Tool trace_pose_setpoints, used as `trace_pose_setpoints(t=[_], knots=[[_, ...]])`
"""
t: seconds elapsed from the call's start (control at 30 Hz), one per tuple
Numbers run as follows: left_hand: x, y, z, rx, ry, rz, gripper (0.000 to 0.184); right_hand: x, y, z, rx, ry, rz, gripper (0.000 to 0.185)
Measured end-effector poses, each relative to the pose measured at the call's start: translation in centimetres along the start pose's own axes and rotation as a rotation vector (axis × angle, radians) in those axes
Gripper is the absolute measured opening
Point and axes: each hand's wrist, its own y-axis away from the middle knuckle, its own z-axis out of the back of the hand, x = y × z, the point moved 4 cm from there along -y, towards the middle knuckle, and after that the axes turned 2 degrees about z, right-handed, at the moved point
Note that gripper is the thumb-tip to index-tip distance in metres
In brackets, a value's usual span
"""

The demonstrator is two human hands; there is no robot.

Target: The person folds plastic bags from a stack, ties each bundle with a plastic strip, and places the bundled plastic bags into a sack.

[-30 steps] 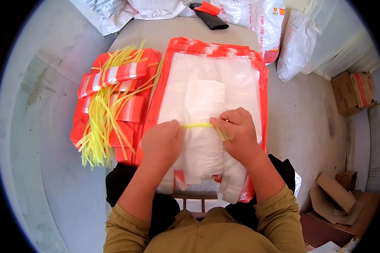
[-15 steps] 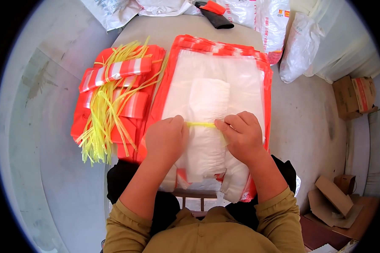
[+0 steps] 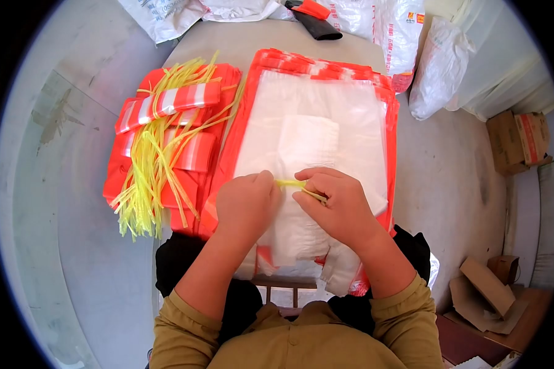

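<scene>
A folded bundle of white plastic bags (image 3: 308, 138) lies on a stack of clear-and-red plastic bags (image 3: 357, 111). Across its middle runs a yellow plastic strip (image 3: 287, 183). My left hand (image 3: 247, 204) is closed on the strip at the bundle's left edge, its fingertips partly hidden. On the right side, my right hand (image 3: 341, 203) pinches the strip, and a short yellow end shows between its thumb and fingers. To the left, a loose bunch of yellow strips (image 3: 143, 197) drapes over folded red-and-white plastic bags (image 3: 197, 154).
The stacks rest on a beige table (image 3: 228, 43). White printed sacks (image 3: 397, 37) stand beyond its far edge, near a black-and-red item (image 3: 317, 21). Cardboard boxes (image 3: 512, 141) sit on the right, with an opened carton (image 3: 483, 301) at the lower right.
My right hand has moved slightly left and turned, drawing closer to my left hand. The visible stretch of yellow strip between them is shorter, and its end now shows in my right hand.
</scene>
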Motion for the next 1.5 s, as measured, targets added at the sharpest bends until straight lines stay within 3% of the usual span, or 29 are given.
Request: trace_pose_setpoints(t=[0.23, 0.33, 0.53, 0.63, 0.73, 0.83, 0.93, 1.03, 1.13, 1.23, 1.33, 1.43, 1.5], knots=[[0.0, 0.0, 0.1, -0.012, 0.023, -0.016, 0.019, -1.1, -0.1, -0.2, 0.111, -0.193, -0.282, 0.022], [0.0, 0.1, 0.0, -0.023, 0.016, -0.018, 0.019, -2.0, -0.3, -0.2, 0.187, -0.129, -0.340, 0.022], [0.2, 0.0, 0.7, -0.013, 0.080, 0.004, 0.017, -2.1, -0.1, -0.4, 0.101, -0.242, -0.322, 0.017], [0.3, 0.4, 1.3, 0.127, 0.454, 0.096, 0.014, -2.7, 0.2, -0.8, 0.031, -0.354, -0.361, 0.016], [-0.1, 0.6, 1.3, 0.206, 0.635, 0.092, 0.013, -3.0, 0.2, -1.0, 0.014, -0.293, -0.382, 0.017], [-0.7, 0.5, 1.7, 0.216, 0.520, -0.054, 0.010, -3.0, 0.2, -1.2, 0.024, -0.231, -0.348, 0.016], [-1.4, 0.6, 1.9, 0.130, 0.385, -0.202, 0.010, -1.4, -0.1, -1.1, 0.023, -0.015, -0.047, 0.017], [-1.6, 0.9, 1.7, 0.088, 0.424, -0.246, 0.015, -1.1, 0.0, -1.2, 0.026, 0.070, 0.074, 0.019], [-2.6, 0.7, 2.9, 0.138, 0.443, -0.330, 0.019, -1.3, 0.1, -1.3, 0.013, 0.061, 0.066, 0.019], [-1.3, 0.9, 2.9, 0.070, 0.867, -0.331, 0.027, -1.5, -0.1, -1.2, 0.005, 0.030, 0.044, 0.019], [-0.6, 0.3, 2.9, -0.172, 0.758, -0.106, 0.032, -1.4, -0.1, -0.8, 0.020, 0.032, 0.084, 0.020], [-1.7, -0.7, 2.5, -0.129, 0.465, -0.088, 0.035, -1.1, -0.1, -1.0, 0.055, 0.049, 0.053, 0.020], [-1.4, -0.7, 1.6, -0.046, 0.450, -0.125, 0.034, -1.3, 0.0, -1.1, 0.040, -0.011, 0.080, 0.019]])
